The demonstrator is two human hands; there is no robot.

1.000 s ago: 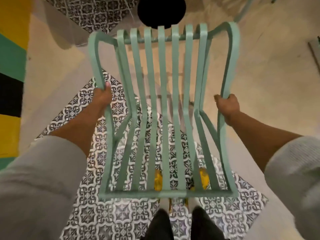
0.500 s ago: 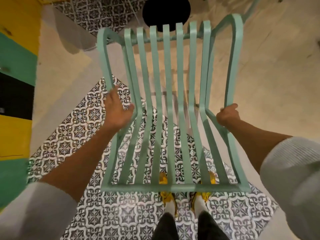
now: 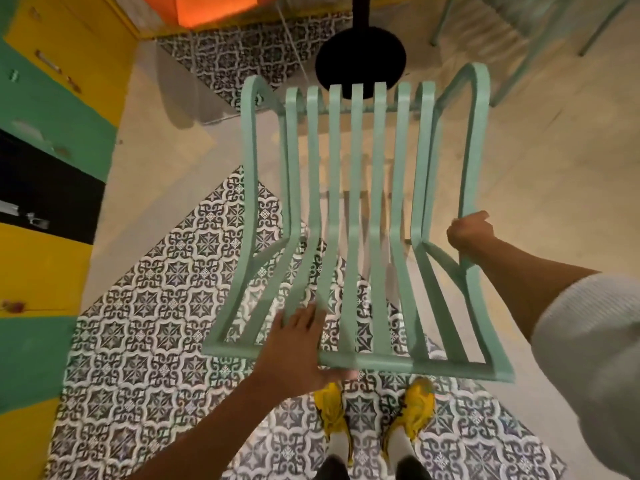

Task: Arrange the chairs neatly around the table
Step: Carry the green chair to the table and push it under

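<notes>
With the right hand (image 3: 469, 233) clenched on the side rail of the mint chair (image 3: 356, 216), held above the tiled floor (image 3: 145, 327) near the black table base (image 3: 360, 60), and the left hand (image 3: 298, 344) only spread flat on the back's top bar, the chair may twist and strike the base.

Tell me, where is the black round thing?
The black round base sits on the floor at the top middle of the head view, just beyond the far end of the green chair.
</notes>
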